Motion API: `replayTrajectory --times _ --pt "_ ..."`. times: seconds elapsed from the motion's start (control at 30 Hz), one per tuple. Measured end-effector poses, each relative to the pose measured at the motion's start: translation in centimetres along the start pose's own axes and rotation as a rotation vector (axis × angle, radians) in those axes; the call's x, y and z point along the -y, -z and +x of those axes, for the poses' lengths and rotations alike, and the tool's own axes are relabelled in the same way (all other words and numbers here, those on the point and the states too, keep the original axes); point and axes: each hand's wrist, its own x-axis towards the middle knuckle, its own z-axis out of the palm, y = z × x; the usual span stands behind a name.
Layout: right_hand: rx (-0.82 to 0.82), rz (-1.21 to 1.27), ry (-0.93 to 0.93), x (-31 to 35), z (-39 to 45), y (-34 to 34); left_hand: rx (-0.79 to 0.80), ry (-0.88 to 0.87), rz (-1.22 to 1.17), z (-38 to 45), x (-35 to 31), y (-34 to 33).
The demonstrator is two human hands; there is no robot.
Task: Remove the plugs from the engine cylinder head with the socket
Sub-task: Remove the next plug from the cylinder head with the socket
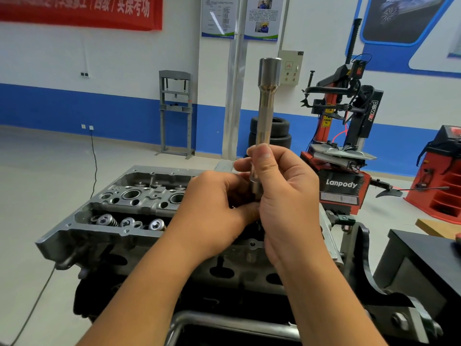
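At frame centre, the right hand [282,196] grips a long socket [265,113] upright, lifted clear above the cylinder head [119,208] at lower left. The left hand [214,208] curls its fingers at the socket's lower end; what it pinches is hidden. No plugs are visible, so progress cannot be judged.

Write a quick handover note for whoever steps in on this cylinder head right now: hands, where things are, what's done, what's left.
Right hand: grips the long socket upright, lifted above the cylinder head.
Left hand: fingers curled at the socket's lower end; what they hold is hidden.
Cylinder head: on the stand in front, valve springs exposed, two open wells visible.
Done: socket is out of the head; whether a plug came with it cannot be seen.
Left: check the socket's tip, then work through the remaining wells.
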Motion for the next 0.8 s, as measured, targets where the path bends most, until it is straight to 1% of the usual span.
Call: replayTrajectory --times 0.1,0.2,0.3,0.47,0.6,0.7,0.8 --pt "0.000 0.035 -0.038 -0.03 0.03 -0.02 -0.044 -0.005 0.029 -0.07 -0.07 -0.13" --pt "0.000 0.063 -0.052 0.04 -0.02 0.05 -0.031 0.000 0.019 -0.12 -0.13 -0.12" --pt "-0.009 0.062 -0.010 0.02 -0.16 0.13 0.017 -0.013 0.000 -0.19 -0.21 0.07" --pt "-0.074 0.064 0.037 0.00 -0.33 0.24 0.153 -0.031 0.003 -0.26 -0.34 0.59" --pt "-0.086 0.067 0.073 -0.07 -0.36 0.35 0.183 -0.029 -0.005 -0.18 -0.31 0.55" --pt "-0.078 0.049 0.055 -0.22 -0.14 0.23 0.151 -0.027 0.002 -0.20 -0.21 0.40" --pt "-0.051 0.048 -0.019 -0.30 0.10 0.12 0.045 -0.024 0.022 -0.20 -0.21 -0.05"
